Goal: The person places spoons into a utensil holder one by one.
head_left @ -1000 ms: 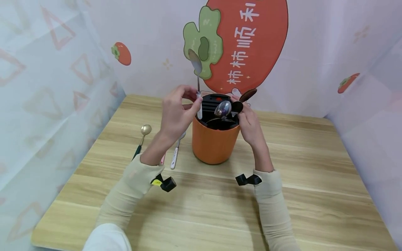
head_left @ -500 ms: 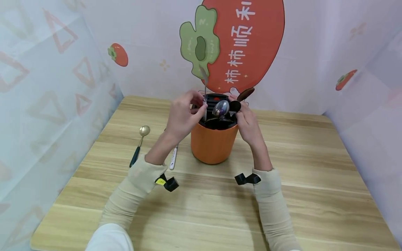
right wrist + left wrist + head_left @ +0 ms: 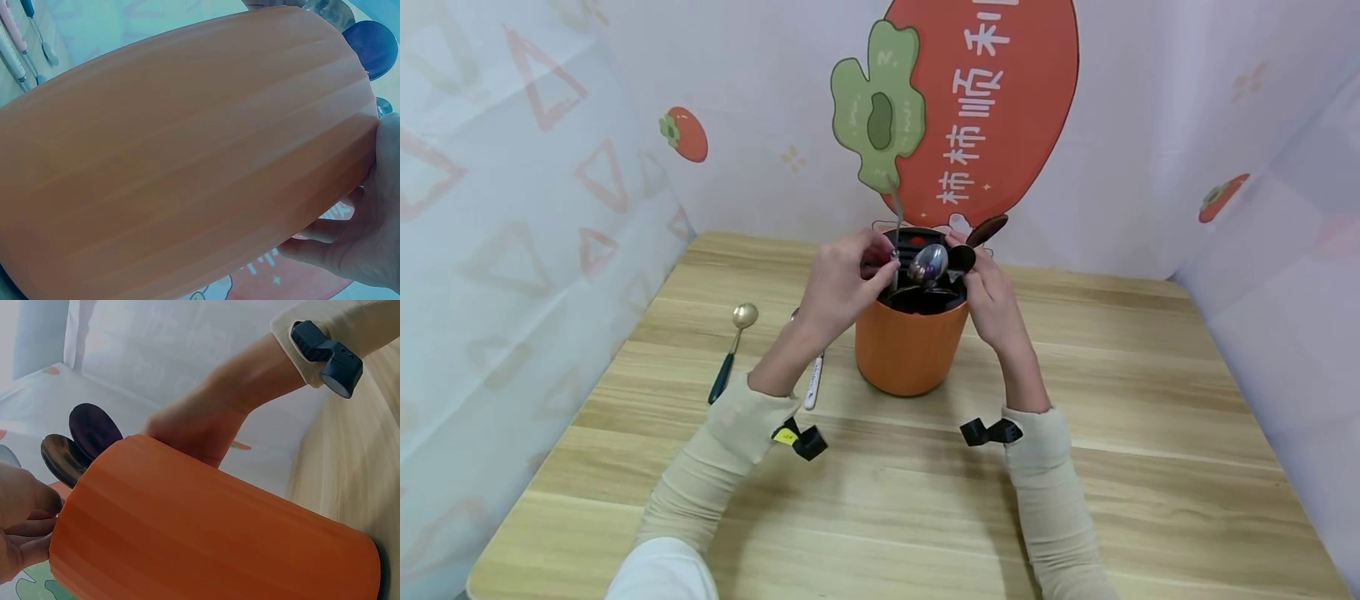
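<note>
An orange utensil holder [image 3: 910, 350] with a black slotted insert stands upright on the table. My left hand [image 3: 848, 271], over its left rim, pinches a metal spoon [image 3: 899, 215] by the handle. The spoon's bowl points up, nearly edge-on in the head view, and its handle's lower end is down inside the holder. My right hand [image 3: 996, 304] grips the holder at its right rim; in the right wrist view the thumb lies on the near side and fingers reach behind. A silver spoon [image 3: 928, 263], a black spoon [image 3: 961, 258] and a brown spoon [image 3: 988, 229] stick out of the holder.
Left of the holder lie a gold spoon with a green handle [image 3: 722, 375] and a white-handled spoon [image 3: 814, 383]. A pink-handled utensil [image 3: 14, 26] shows beside them in the right wrist view. A printed curtain [image 3: 760, 75] hangs behind the wooden table [image 3: 880, 500].
My left hand has moved right and slightly down, lowering the spoon's handle into the left part of the holder. The spoon has turned edge-on. My right hand has stayed at the rim.
</note>
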Available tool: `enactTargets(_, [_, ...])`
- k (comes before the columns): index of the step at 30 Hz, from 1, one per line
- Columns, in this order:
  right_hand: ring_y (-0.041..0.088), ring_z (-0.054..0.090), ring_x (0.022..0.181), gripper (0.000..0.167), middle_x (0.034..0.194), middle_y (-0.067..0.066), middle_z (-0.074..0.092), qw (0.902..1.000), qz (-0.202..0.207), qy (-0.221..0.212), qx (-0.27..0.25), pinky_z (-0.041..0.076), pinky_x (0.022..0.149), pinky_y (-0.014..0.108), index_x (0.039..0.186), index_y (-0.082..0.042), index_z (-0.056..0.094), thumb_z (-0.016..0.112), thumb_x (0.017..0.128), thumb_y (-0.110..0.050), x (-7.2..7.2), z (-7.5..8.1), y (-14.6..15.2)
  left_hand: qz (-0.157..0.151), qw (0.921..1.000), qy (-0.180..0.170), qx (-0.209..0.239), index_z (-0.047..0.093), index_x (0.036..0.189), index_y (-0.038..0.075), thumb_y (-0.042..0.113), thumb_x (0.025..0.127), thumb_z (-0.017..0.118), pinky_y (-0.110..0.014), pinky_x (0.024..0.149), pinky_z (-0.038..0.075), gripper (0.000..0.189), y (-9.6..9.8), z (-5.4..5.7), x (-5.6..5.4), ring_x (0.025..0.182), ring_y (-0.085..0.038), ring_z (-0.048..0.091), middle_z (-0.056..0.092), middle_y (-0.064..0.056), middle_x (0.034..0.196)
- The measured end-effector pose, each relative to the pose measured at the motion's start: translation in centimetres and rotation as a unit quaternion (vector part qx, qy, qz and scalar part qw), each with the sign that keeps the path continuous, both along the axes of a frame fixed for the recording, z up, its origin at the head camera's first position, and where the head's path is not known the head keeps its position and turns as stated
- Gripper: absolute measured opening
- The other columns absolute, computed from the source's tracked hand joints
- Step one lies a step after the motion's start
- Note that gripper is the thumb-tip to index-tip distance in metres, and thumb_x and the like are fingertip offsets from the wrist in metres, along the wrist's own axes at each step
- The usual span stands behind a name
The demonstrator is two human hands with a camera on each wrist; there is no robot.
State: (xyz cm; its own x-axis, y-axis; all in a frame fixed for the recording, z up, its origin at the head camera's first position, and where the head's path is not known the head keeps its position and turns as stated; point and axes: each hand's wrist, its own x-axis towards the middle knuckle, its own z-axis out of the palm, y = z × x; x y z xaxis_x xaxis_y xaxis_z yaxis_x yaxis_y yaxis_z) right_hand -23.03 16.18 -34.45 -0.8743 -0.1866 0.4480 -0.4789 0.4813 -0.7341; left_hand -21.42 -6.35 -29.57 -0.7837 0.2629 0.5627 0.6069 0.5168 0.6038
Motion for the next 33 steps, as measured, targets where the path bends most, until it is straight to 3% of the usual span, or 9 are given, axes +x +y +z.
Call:
enactTargets(8, [0.030,0.037,0.147,0.049,0.154,0.008,0.047,1.0000,0.003,-0.005,-0.002,0.027,0.121,0.053,0.144,-0.010,0.053,0.031,0.103,-0.020,0.0,-0.1,-0.1,-0.001,1.0000,0.005,-0.006,0.069,0.099,-0.003,0.006,0.090,0.070,-0.030,0.075,0.061,0.013,-0.1,-0.2,0.1,0.086,-0.022,0.072,0.074,-0.015,0.093])
enactTargets(16, [0.029,0.034,0.148,0.050,0.154,0.008,0.046,0.9999,0.009,-0.005,-0.009,0.025,0.121,0.053,0.145,-0.009,0.052,0.029,0.101,-0.017,-0.1,-0.1,-0.1,0.003,0.9999,0.004,-0.009,0.069,0.104,-0.002,-0.004,0.090,0.066,-0.031,0.079,0.061,0.015,-0.7,-0.3,0.5,0.093,-0.023,0.072,0.073,-0.015,0.099])
enactTargets(24, [0.029,0.036,0.147,0.051,0.153,0.009,0.047,0.9999,0.003,0.005,-0.014,0.025,0.122,0.051,0.145,-0.011,0.053,0.030,0.099,-0.015,-0.2,0.1,0.0,0.016,0.9994,0.009,0.028,0.068,0.105,-0.005,-0.006,0.091,0.062,-0.033,0.081,0.061,0.015,-2.0,-0.4,1.2,0.096,-0.025,0.072,0.072,-0.016,0.102])
enactTargets(33, [0.027,0.037,0.147,0.051,0.153,0.006,0.048,0.9999,0.005,0.001,-0.011,0.026,0.122,0.050,0.145,-0.011,0.053,0.030,0.099,-0.014,-0.1,0.0,-0.1,0.039,0.9988,0.018,0.025,0.069,0.104,-0.005,-0.003,0.090,0.064,-0.036,0.076,0.062,0.015,-3.6,-1.5,1.8,0.093,-0.027,0.072,0.072,-0.017,0.101])
